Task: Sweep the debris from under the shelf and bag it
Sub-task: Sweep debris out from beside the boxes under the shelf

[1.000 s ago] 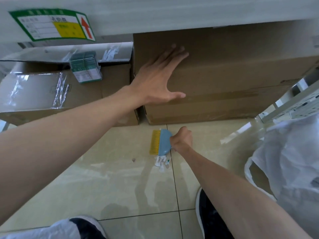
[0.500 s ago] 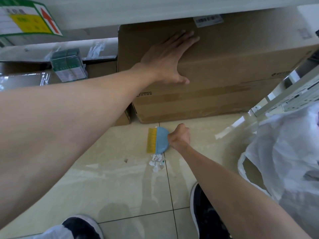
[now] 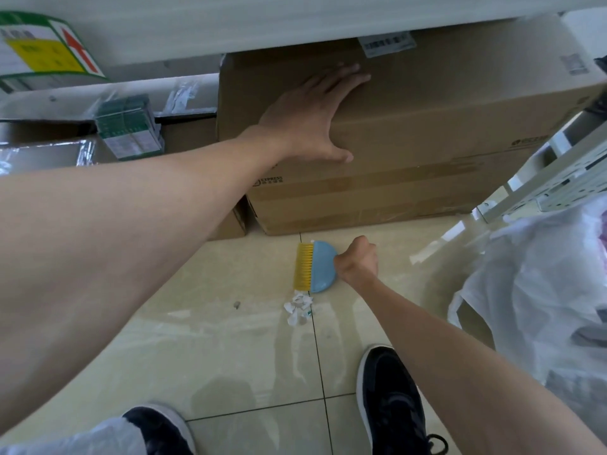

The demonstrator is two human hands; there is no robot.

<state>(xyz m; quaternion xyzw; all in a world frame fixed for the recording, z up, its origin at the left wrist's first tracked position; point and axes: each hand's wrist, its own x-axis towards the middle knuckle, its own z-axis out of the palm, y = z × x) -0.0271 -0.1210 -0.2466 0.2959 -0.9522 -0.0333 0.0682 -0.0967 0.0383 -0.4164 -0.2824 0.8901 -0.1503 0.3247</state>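
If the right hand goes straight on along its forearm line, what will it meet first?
Most likely the bottom front of the large cardboard box, just beyond the right hand and its brush. The floor between looks free, though depth is unclear.

My left hand (image 3: 308, 116) presses flat on the cardboard box (image 3: 427, 133); my right hand (image 3: 358, 259) grips the blue brush (image 3: 317, 267) (yellow bristles) just above white debris (image 3: 298, 305).

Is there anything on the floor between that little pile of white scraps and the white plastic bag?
Nothing visible lies on the tile floor between the pile of white scraps and the white plastic bag. Only the person's right forearm crosses that stretch, the right hand gripping the blue brush with yellow bristles.
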